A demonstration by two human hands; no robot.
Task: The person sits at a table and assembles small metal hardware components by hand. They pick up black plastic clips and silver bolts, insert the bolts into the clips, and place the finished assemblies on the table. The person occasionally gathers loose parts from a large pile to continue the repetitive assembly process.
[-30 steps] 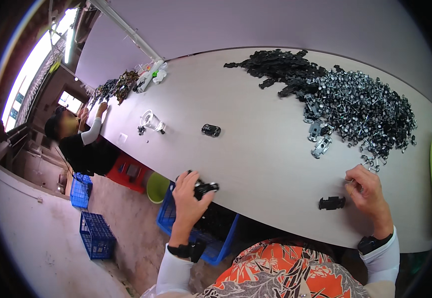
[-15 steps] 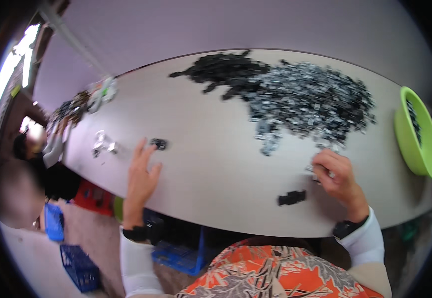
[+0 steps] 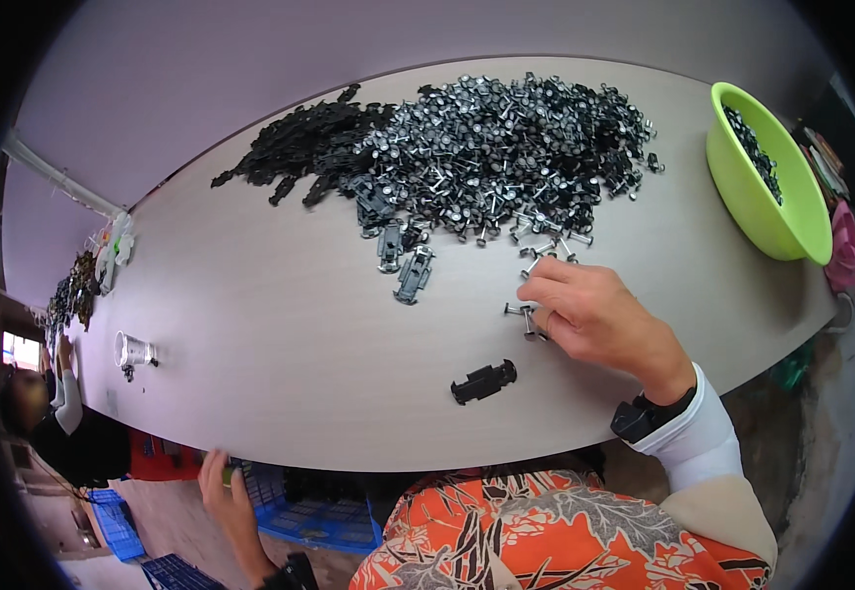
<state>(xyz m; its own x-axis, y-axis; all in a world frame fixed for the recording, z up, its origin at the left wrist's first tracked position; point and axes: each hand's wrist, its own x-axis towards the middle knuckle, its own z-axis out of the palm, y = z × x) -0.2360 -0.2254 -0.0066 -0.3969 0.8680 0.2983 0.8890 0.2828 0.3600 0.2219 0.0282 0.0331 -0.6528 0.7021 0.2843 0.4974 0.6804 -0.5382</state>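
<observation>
Over the near right of the table, my right hand (image 3: 604,320) is closed, fingers curled and pinching around small metal wheel axles (image 3: 524,317) with dark wheels; its fingertips also reach loose axles beside the pile. Just left of it lies a black toy-car chassis (image 3: 484,383), flat and apart from the hand. My left hand (image 3: 231,501) is off the table's near left edge, above a blue crate (image 3: 309,516), fingers apart with nothing seen in them. Two grey chassis (image 3: 413,275) lie at the near side of the big heap of wheel axles (image 3: 516,147).
A heap of black chassis (image 3: 299,147) adjoins the axles at the back. A lime-green basin (image 3: 791,211) holding dark parts stands at the right. At the left are a clear cup (image 3: 135,350) on its side and, farther off, another person (image 3: 39,413) beside piled parts.
My left hand has dropped from the tabletop to beyond its near edge. The small dark piece beside its fingers is gone from that spot. The view has turned; my right hand stays by the axles.
</observation>
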